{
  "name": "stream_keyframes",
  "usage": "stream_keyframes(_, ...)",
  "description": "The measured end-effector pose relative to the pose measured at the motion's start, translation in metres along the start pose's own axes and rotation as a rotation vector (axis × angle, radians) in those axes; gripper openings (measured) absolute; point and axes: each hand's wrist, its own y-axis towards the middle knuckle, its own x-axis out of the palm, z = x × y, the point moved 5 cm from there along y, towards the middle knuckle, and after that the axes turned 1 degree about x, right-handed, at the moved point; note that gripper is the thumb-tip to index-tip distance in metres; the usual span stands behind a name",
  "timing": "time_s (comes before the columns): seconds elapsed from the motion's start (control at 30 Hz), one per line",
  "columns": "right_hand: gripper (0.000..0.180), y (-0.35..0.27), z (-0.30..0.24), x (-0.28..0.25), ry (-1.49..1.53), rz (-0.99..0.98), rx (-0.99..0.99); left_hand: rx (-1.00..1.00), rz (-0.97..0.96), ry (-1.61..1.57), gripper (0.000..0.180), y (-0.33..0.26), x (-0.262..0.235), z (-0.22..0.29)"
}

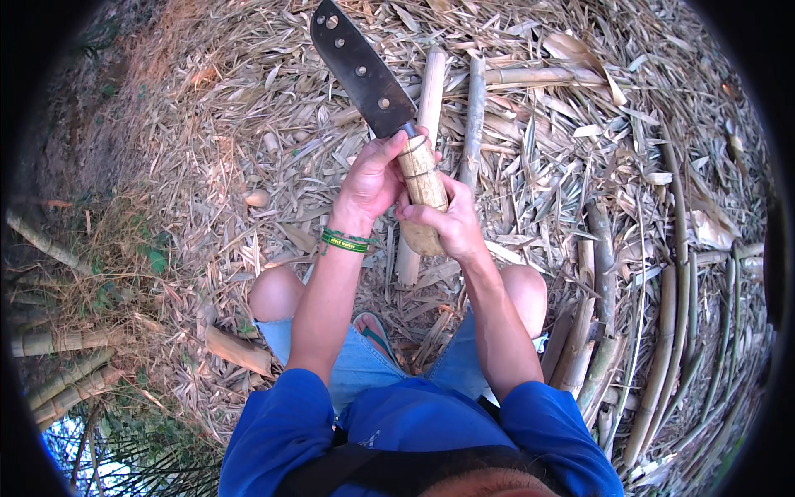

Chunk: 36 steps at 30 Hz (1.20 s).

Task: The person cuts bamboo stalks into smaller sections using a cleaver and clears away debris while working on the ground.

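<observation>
**Fingers [389, 152] of both hands clamp a broad knife [396, 112] by its handle**

At the handle's 9 o'clock, the left hand [370, 178] has its thumb along the upper end and fingertips showing past the far side, gripped together on the pale wood. The thumb's tip lies just beside the blade's base; whether they touch, I cannot tell. The dark, holed blade [356, 70] slants away toward 11 o'clock, clear of the fingers.

The step in hand looks like a steady two-handed hold, possibly to check or adjust the banded handle [426, 189]. A change of grip would probably call for one hand to keep the handle while the other lets go, the left thumb staying off the blade.

The right hand [455, 219], at 4 o'clock, is closed round the handle's lower part, thumb crossing its face; the rounded butt shows below, at 6 o'clock. A grey stick [474, 116] lies beyond at 1 o'clock, among dry leaves [538, 157].
</observation>
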Motion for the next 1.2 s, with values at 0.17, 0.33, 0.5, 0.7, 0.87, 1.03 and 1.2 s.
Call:
stream_keyframes(0.17, 0.028, -0.003, 0.002, 0.004, 0.027, 0.021, -0.010, 0.007, 0.006, 0.064, 0.061, -0.006, 0.010, 0.001)
stream_keyframes(0.33, 0.031, -0.004, -0.001, 0.006, -0.003, 0.048, -0.027, -0.018, -0.001, 0.109, 0.054, -0.016, 0.013, 0.000)
stream_keyframes(0.5, 0.027, -0.005, -0.010, 0.007, -0.020, 0.027, -0.041, -0.085, 0.035, 0.182, 0.047, -0.025, 0.012, -0.005)
stream_keyframes(0.7, 0.021, -0.012, -0.023, 0.004, -0.143, 0.029, -0.050, -0.113, -0.007, 0.242, 0.044, -0.032, 0.020, 0.001)
stream_keyframes(0.87, 0.034, -0.014, -0.027, 0.007, -0.239, 0.045, 0.025, -0.087, 0.001, 0.332, 0.041, -0.038, 0.028, 0.006)
stream_keyframes(1.03, 0.034, -0.023, -0.022, 0.022, 0.033, 0.115, 0.065, 0.005, 0.101, 0.328, 0.042, -0.031, 0.026, 0.015)
stream_keyframes(1.2, 0.034, -0.027, -0.021, 0.014, -0.110, 0.176, 0.035, 0.043, 0.068, 0.210, 0.047, -0.023, 0.028, 0.014)
